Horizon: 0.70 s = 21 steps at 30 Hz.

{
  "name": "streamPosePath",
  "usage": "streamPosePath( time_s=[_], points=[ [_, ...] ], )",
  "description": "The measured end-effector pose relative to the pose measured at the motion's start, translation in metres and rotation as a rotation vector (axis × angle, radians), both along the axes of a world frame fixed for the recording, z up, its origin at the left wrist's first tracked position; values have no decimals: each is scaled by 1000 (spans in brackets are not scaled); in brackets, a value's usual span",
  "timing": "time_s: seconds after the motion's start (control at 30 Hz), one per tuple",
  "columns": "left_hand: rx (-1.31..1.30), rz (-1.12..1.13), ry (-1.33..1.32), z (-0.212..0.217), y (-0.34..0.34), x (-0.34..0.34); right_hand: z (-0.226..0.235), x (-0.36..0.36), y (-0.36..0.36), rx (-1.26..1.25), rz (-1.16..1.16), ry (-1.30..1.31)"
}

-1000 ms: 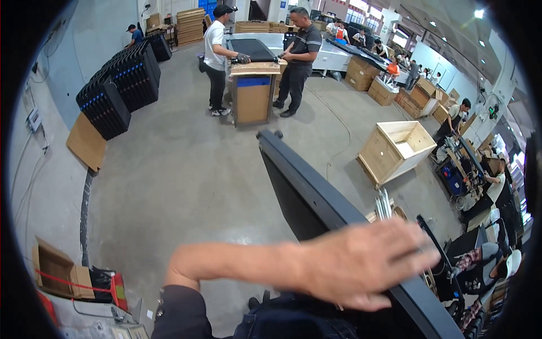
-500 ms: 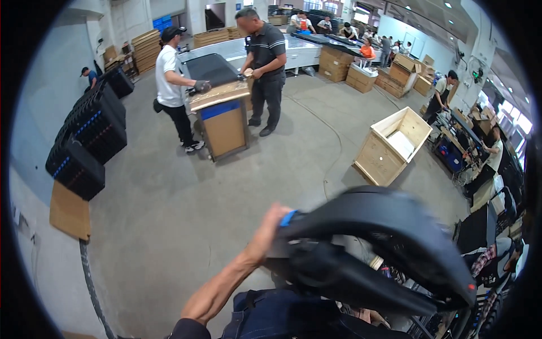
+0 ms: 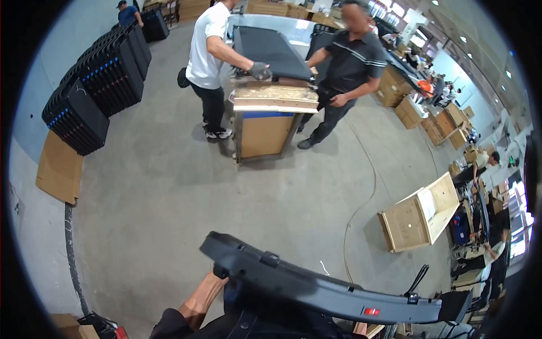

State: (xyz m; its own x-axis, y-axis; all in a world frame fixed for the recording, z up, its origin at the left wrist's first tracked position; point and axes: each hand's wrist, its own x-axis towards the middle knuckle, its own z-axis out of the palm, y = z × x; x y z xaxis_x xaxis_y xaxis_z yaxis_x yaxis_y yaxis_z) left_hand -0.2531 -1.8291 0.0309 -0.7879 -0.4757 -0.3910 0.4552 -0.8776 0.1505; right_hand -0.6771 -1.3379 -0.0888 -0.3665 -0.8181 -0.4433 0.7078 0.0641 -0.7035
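Observation:
A long, curved black plastic trim panel (image 3: pixel 316 285) spans the space in front of my body, with clips along its edge and a small red insert near its right end. My left hand (image 3: pixel 217 277) grips it from below near its left end, its fingers mostly hidden behind the plastic. Below the panel's right part, a small patch of skin shows my right hand (image 3: pixel 359 329); its fingers are hidden.
Two people stand ahead at a wood-topped stand (image 3: pixel 274 104) bearing a flat black panel (image 3: pixel 271 53). Black panels (image 3: pixel 107 79) stand stacked along the left wall. An open wooden crate (image 3: pixel 409 223) sits on the right, near a hose (image 3: pixel 370 192) on the floor.
The trim panel has turned and come lower and closer to my body, with its left end swung further left. The stand, crate and people have shifted in view as my head moved.

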Motion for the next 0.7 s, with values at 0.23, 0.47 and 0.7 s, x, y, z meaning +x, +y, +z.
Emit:
streamPosePath(
  time_s=[0.23, 0.47, 0.7],
  points=[
    [-348, -64, -122, -21, -154, -12, 36, -28, -222, 354, -248, 119],
    [-558, 131, -267, -76, -263, -85, -20, -163, -498, 353, -202, 190],
    [-618, 206, -317, -184, -325, -166, -191, -339, -675, 456, 182, 275]
  ],
)
